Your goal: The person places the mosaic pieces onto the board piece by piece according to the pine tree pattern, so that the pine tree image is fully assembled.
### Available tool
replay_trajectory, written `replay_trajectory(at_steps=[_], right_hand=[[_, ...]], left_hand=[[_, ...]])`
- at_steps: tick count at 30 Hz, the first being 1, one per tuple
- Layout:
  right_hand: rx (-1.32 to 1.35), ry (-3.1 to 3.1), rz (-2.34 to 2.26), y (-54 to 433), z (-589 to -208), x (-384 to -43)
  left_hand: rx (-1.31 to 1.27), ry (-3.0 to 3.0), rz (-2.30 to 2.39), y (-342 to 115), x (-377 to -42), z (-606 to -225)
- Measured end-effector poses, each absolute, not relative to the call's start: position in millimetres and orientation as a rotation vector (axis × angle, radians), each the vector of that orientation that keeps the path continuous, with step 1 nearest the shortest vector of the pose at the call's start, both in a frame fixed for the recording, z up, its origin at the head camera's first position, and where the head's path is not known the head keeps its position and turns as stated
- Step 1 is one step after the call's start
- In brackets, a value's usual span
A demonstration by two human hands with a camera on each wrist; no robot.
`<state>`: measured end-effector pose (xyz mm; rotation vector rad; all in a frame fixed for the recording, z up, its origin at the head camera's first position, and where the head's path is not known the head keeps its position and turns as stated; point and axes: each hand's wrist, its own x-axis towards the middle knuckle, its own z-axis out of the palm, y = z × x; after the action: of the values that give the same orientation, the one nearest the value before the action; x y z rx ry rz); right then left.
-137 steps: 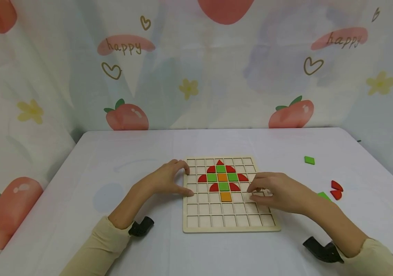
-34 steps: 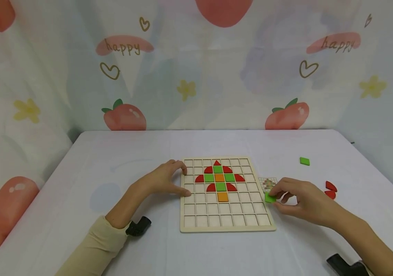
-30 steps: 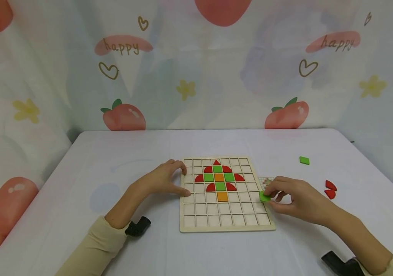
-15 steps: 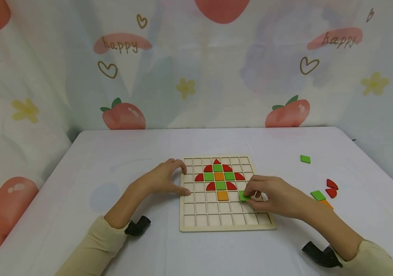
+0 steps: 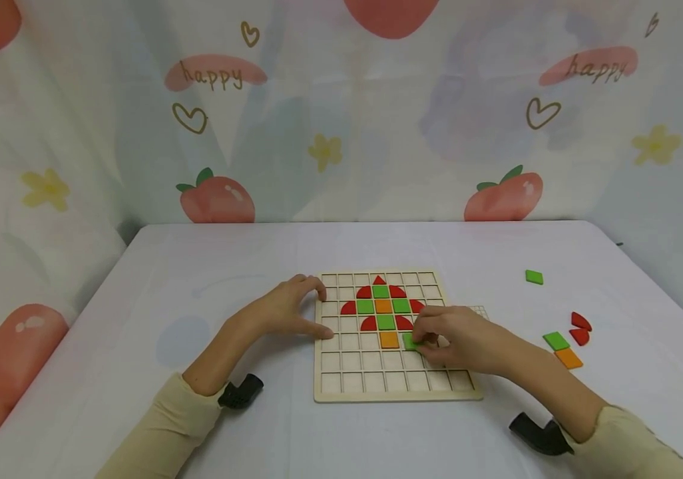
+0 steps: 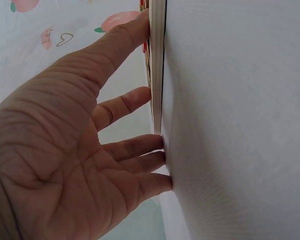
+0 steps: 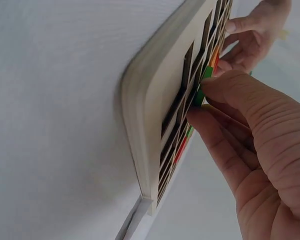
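A wooden grid board (image 5: 341, 384) lies flat on the table, with red, green and orange tiles in its cells forming a stepped pattern. My right hand (image 5: 458, 338) pinches a green square tile (image 5: 409, 342) between thumb and fingers. That tile is at the cell just right of the lower orange square tile (image 5: 389, 340); whether it lies fully in the cell I cannot tell. In the right wrist view the green tile (image 7: 199, 96) shows between the fingertips. My left hand (image 5: 284, 309) rests at the board's left edge, thumb and fingers spread and touching it.
Right of the board lie a green square tile (image 5: 556, 341), an orange square tile (image 5: 568, 358) and two red rounded tiles (image 5: 581, 320). Farther back is another green tile (image 5: 534, 277). A printed card (image 5: 480, 311) is partly hidden behind my right hand.
My right hand has carried the green tile leftward from the board's right edge to beside the lower orange tile. My left hand has stayed at the board's left edge.
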<state>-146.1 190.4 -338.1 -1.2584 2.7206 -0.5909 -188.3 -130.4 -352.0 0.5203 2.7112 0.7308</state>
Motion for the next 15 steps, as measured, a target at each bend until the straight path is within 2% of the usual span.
replay_trajectory(at_steps=[15], right_hand=[[-1.296,2.757,-0.6,190.4,-339.3,-148.4]], left_hand=[[0.509,2.711,0.738,-128.8,-189.2,-353.2]])
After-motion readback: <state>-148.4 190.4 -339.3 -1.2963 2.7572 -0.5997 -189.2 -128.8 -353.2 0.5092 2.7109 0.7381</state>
